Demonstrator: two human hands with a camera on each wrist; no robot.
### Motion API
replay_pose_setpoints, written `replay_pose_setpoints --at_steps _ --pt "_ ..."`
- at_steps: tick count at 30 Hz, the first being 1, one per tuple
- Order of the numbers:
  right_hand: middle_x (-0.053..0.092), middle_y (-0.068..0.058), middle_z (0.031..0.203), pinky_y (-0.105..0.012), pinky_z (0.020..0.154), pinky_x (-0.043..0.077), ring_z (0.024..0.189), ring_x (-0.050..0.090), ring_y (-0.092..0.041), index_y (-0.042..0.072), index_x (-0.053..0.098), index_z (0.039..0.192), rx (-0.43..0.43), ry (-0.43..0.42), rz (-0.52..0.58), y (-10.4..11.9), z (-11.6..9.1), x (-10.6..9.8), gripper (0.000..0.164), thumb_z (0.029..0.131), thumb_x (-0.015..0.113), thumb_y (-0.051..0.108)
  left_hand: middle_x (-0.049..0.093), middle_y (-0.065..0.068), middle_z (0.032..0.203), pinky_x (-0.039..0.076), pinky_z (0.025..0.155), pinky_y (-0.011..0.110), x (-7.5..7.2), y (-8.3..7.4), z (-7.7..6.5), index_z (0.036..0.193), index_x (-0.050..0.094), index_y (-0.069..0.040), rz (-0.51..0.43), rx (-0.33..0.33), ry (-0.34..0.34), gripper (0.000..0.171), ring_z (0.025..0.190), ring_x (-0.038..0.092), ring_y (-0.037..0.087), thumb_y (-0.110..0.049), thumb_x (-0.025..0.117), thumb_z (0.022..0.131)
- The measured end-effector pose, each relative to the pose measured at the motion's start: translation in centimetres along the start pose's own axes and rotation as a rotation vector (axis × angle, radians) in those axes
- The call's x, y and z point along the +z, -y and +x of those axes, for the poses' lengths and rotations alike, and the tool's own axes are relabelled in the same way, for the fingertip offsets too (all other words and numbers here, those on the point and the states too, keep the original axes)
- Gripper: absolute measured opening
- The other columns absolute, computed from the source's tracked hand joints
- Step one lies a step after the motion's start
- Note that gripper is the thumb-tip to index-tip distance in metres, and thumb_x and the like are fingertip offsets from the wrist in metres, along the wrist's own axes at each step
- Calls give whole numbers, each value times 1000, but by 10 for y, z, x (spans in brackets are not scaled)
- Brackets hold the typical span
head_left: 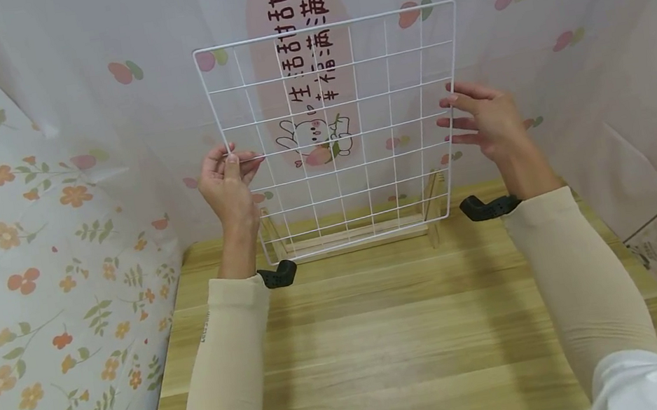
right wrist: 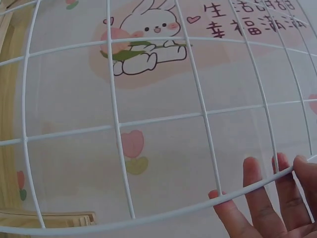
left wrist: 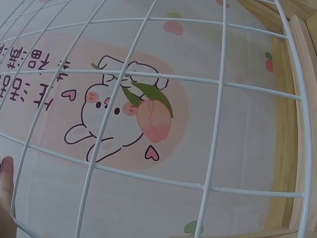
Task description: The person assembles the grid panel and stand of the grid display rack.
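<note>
A white wire grid panel [head_left: 361, 133] is held up, leaning back, between my two hands. My left hand [head_left: 229, 181] pinches its left edge, thumb in front and fingers behind. At the opposite edge, my right hand [head_left: 484, 121] holds the wire with its fingers spread behind it and the thumb at the rim; those fingers [right wrist: 265, 206] show in the right wrist view. The panel's lower edge is in front of a low wooden stand [head_left: 372, 244]; I cannot tell whether they touch. Only a bit of the left hand [left wrist: 6, 198] enters the left wrist view.
The stand rests at the back of a wood-grain table [head_left: 363, 348], against a pale printed backdrop [head_left: 162, 116] with a rabbit drawing [left wrist: 106, 109]. A flowered cloth [head_left: 32, 313] hangs along the left. Another patterned cloth [head_left: 635, 81] closes off the right side.
</note>
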State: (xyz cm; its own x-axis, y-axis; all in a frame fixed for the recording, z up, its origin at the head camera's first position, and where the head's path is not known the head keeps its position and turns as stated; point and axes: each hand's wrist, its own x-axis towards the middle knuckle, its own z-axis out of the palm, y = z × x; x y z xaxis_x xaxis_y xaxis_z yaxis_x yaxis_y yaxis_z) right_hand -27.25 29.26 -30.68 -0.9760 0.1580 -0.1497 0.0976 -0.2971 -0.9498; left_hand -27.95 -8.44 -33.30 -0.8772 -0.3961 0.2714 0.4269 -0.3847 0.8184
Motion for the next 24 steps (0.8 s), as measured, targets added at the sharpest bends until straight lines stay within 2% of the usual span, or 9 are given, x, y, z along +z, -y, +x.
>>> replay_pose_setpoints --at_steps 2,10,18,24 --pt "69 -6 113 -40 71 58 88 72 -27 14 62 132 -6 -1 -6 1 0 0 48 86 73 20 67 9 74 59 78 37 -1 0 1 100 58 4 1 1 0 13 68 70 21 7 46 98" --pt "71 -7 102 -42 68 58 79 73 -27 10 64 129 -46 6 17 6 -1 3 46 85 74 17 67 8 73 58 79 36 -2 -2 4 99 58 2 2 15 13 12 67 70 21 6 46 98" --pt "68 -9 101 -43 72 56 80 73 -28 7 64 126 -116 20 41 13 -4 4 42 86 73 17 67 9 74 57 83 37 3 -12 9 96 57 -3 -17 34 73 16 69 69 22 7 45 98" --pt "69 -9 98 -43 71 56 79 72 -29 5 65 123 -142 25 62 21 -7 11 41 85 74 15 67 12 73 58 80 37 2 -18 11 98 56 3 -43 59 67 10 67 68 24 9 47 97"
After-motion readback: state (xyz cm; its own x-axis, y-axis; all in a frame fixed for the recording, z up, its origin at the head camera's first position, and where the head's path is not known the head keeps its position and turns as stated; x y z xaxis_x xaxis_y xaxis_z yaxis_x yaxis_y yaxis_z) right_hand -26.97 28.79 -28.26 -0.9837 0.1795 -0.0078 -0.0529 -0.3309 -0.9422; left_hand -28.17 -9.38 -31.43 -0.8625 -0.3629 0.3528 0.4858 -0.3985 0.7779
